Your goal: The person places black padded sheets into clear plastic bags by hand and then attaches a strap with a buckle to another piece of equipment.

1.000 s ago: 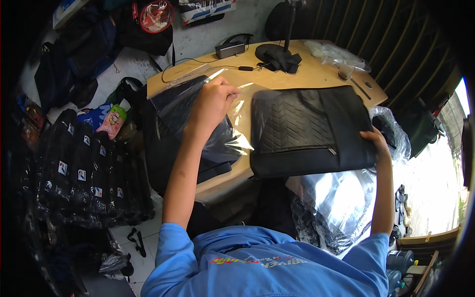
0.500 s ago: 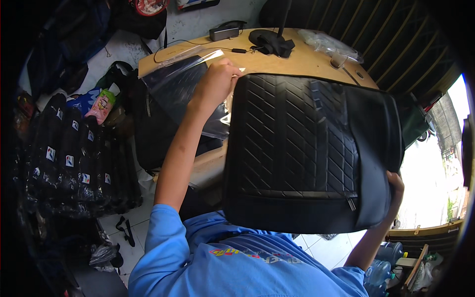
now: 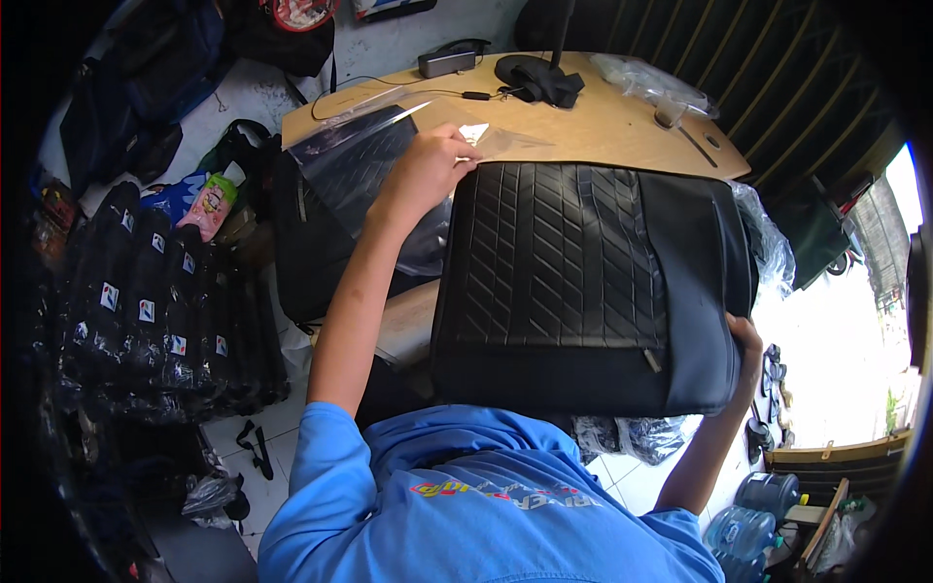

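A black backpack (image 3: 564, 262) with a slanted, ribbed pattern on its front panel is held up in front of my chest, over the table's near edge. My left hand (image 3: 434, 160) is closed at its upper left corner, thumb and fingers pinched together. My right hand (image 3: 745, 335) grips the lower right side; part of that hand is hidden behind the bag. A small zipper pull (image 3: 652, 361) hangs at the lower front. Left of the backpack, a clear plastic sleeve (image 3: 374, 160) lies over a dark, flat item on the table.
The wooden table (image 3: 583, 136) carries a black adapter (image 3: 446, 63), a dark stand base (image 3: 539, 83), a clear cup (image 3: 669, 115) and crumpled plastic (image 3: 651, 83). Wrapped black bundles (image 3: 146, 301) are stacked at left. Blue water jugs (image 3: 743, 530) stand at lower right.
The backpack has shifted down and slightly left, its top edge tilting away, and my right hand has moved left with it. Crumpled plastic now shows beyond its right side.
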{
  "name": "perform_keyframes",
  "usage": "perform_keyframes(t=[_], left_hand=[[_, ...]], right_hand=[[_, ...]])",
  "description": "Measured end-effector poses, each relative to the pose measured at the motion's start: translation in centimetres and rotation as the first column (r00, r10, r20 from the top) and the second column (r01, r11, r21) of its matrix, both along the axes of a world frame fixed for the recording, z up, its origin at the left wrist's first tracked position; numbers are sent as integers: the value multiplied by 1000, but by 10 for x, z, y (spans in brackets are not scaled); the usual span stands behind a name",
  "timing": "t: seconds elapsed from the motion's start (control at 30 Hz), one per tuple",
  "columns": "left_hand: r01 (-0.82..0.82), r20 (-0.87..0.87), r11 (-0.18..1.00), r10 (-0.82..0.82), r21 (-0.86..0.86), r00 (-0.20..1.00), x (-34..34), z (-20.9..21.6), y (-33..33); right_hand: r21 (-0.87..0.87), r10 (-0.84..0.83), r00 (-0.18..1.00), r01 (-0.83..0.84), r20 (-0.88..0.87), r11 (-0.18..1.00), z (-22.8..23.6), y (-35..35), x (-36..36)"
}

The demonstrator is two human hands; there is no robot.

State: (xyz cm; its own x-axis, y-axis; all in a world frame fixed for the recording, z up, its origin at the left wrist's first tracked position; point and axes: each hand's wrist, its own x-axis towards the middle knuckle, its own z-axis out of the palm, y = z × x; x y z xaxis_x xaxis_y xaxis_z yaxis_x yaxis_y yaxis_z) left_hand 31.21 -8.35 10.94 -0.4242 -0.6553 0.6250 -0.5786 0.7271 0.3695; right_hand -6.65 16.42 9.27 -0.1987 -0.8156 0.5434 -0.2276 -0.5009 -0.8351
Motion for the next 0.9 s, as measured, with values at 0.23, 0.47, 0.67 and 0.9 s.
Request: perform_keyframes(t=[0.23, 0.47, 0.67, 0.9], left_hand=[[138, 79, 984, -147, 110, 986, 2, -7, 15], [139, 47, 969, -151, 204, 987, 7, -12, 34], [-48, 72, 979, 35, 196, 997, 9, -12, 61], [-362, 19, 926, 366, -103, 931, 7, -42, 82]], right_hand=[[427, -164, 643, -277, 748, 861, -7, -41, -7], [354, -75, 614, -346, 785, 869, -42, -52, -20], [353, -92, 565, -373, 820, 858, -49, -56, -16], [410, -146, 572, -365, 807, 836, -50, -51, -15]])
